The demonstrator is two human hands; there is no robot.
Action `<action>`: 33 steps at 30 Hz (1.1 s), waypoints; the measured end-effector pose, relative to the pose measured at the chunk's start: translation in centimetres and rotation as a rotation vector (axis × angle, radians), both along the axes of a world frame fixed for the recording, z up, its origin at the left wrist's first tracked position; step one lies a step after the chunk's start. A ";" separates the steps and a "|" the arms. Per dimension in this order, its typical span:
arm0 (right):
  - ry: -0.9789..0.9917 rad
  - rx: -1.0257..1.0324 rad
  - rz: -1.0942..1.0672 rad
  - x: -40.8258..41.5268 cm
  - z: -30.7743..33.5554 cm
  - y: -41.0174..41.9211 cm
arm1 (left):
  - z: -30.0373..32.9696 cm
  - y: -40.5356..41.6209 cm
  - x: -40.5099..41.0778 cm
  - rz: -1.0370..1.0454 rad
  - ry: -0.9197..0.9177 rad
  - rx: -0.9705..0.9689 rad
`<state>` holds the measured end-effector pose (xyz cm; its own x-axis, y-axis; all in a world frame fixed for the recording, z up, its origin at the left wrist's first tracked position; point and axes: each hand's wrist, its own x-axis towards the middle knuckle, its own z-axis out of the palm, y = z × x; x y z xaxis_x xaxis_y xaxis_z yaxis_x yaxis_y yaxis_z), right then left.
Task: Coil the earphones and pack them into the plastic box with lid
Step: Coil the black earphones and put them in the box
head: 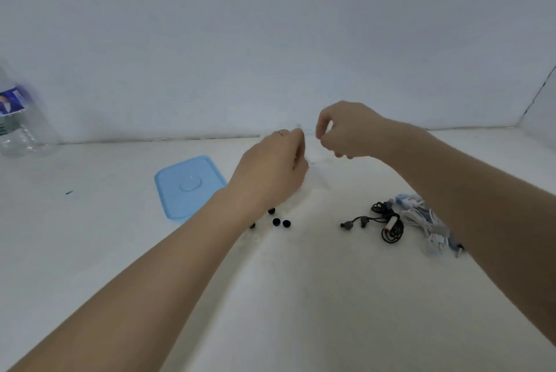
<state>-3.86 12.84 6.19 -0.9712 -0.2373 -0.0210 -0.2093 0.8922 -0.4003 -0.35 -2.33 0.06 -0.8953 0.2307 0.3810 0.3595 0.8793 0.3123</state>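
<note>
Right hand (349,134) raised, thumb and forefinger pinched near together; thing held too faint to tell. Left hand (270,173) just beside it, fingers curled, grip hidden. Below left wrist: small black round ear tips (281,222), loose. Pale blue flat plastic lid (186,185) left of that. Coiled black earphones (386,222) touching white-and-blue cable bundle (427,221) under right forearm. White tabletop (301,296) bare toward near edge.

I see soft, even, cool light with only weak shadows. The whole picture is slightly blurred, and the bottle (18,119) at the left edge looks bent and unsharp.
</note>
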 end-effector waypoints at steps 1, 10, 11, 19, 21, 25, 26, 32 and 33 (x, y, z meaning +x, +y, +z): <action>-0.033 0.032 0.010 1.0 0.1 0.7 | -0.5 0.4 0.9 -0.015 -0.020 0.001; -0.204 0.476 0.030 5.9 -5.8 3.8 | -6.0 1.8 5.0 -0.082 -0.318 0.030; -0.172 0.472 0.019 5.9 -6.2 4.1 | -6.3 1.5 5.2 -0.074 -0.316 0.043; -0.074 0.084 0.018 5.5 -6.2 4.8 | -5.6 -1.1 5.4 0.041 -0.227 0.236; -0.057 -0.133 0.037 5.6 -5.4 4.6 | -5.1 -2.5 5.4 0.093 -0.248 0.261; -0.057 -0.552 0.020 5.9 -5.4 3.4 | -5.1 -5.0 5.7 0.144 -0.306 0.301; -0.062 -0.607 0.009 6.1 -5.8 3.0 | -5.3 -5.2 5.8 0.134 -0.305 0.284; -0.147 -0.778 -0.092 6.3 -9.1 1.4 | -6.1 -4.2 5.3 0.048 -0.253 0.160; -0.174 -0.798 -0.102 6.4 -9.5 1.4 | -6.1 -4.1 5.2 0.043 -0.252 0.125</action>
